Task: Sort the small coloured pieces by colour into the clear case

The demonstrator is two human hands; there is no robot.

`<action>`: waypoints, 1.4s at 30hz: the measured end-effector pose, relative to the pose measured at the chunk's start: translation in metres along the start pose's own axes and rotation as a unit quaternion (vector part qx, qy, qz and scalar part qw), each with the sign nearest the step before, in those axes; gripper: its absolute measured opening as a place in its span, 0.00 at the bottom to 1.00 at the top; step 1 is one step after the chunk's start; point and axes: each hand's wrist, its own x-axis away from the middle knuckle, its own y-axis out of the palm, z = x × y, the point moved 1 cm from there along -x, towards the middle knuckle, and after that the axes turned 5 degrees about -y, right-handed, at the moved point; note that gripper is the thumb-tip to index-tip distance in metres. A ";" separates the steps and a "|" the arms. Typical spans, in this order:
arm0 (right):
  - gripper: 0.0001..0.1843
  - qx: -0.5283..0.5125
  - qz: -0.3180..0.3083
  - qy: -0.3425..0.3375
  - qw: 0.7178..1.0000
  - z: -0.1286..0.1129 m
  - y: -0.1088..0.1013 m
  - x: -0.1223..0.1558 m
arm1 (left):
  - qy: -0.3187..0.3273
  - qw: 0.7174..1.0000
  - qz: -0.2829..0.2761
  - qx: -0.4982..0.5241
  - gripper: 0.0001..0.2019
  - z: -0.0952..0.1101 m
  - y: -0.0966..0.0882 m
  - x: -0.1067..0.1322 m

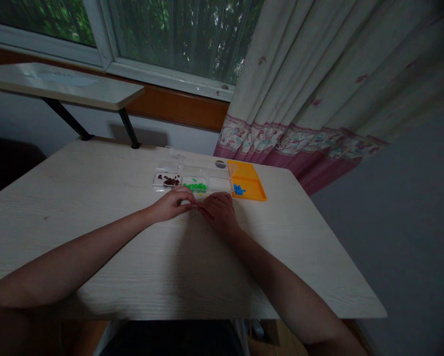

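Observation:
My left hand and my right hand meet fingertip to fingertip just above the table, in front of the boxes. Both are closed in a pinch, and whatever lies between the fingertips is too small to make out. Right behind them stand clear plastic boxes with raised lids. One clear box holds dark red pieces. Bright green pieces lie in the compartment beside it. A yellow-orange open case to the right contains small blue pieces. Tiny yellow bits show near my fingers.
The pale wooden table carries a raised shelf on black legs at the back left. A round dark object lies behind the boxes. Curtains hang at the table's back right, beside a window.

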 end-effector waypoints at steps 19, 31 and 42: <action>0.08 -0.003 0.016 -0.014 1.000 0.001 -0.001 0.001 | -0.014 1.000 0.009 0.017 0.14 -0.001 0.000 -0.001; 0.07 0.001 0.021 -0.021 1.000 0.004 0.000 0.001 | -0.017 0.999 0.004 0.029 0.13 -0.003 0.001 -0.001; 0.08 -0.025 0.072 0.066 0.995 0.014 -0.006 0.000 | -0.032 0.997 0.053 -0.044 0.11 0.008 -0.004 0.001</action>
